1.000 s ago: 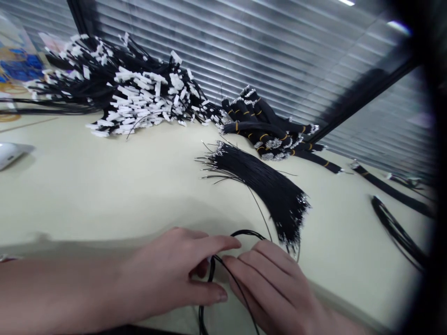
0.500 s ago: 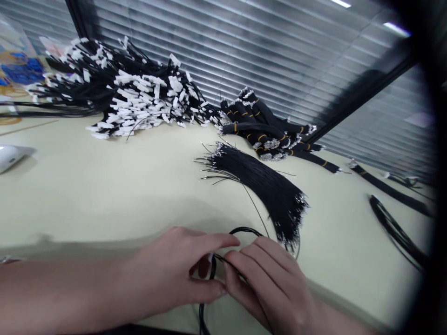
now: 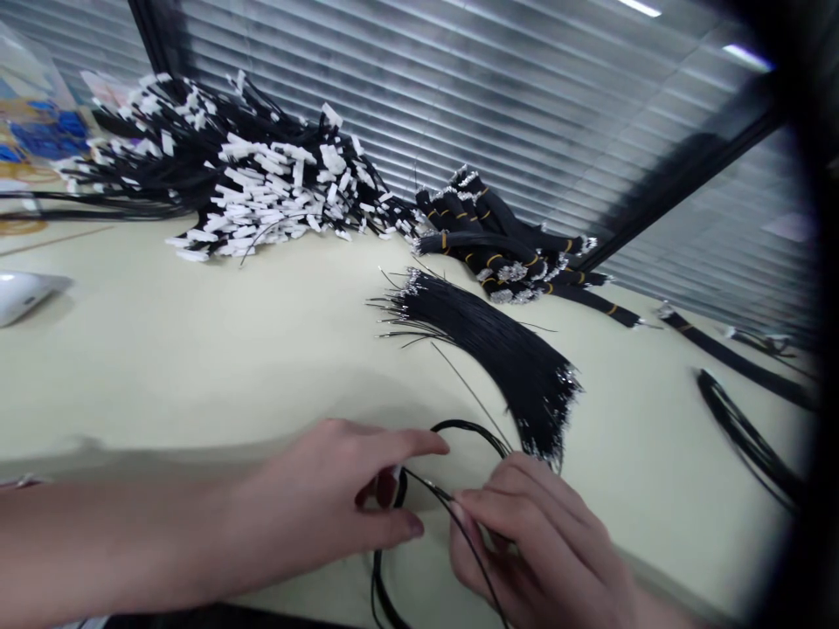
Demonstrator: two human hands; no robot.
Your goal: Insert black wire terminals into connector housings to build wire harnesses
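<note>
My left hand [image 3: 347, 498] has its thumb and index finger apart, while its other fingers curl around a looped black cable [image 3: 386, 584]; a bit of white, perhaps a connector, shows in them. To its right, my right hand [image 3: 537, 533] pinches a thin black wire [image 3: 473, 549] between thumb and fingertip. A small metallic spot shows on the wire between the two hands. Just beyond, a fanned bundle of short black wires [image 3: 488, 336] with silvery tips lies on the table. What the right hand's lower fingers hold is hidden.
At the back left is a heap of black cables with white connectors [image 3: 275, 188]. Tied black wire bundles [image 3: 504, 231] are piled behind the loose one. A coiled black cable [image 3: 740, 432] lies at right, a white device [image 3: 26, 295] at left. Window blinds [image 3: 459, 79] stand behind.
My right hand has moved right and slightly down, away from the left hand, drawing the wire into view between them. The left hand has barely moved.
</note>
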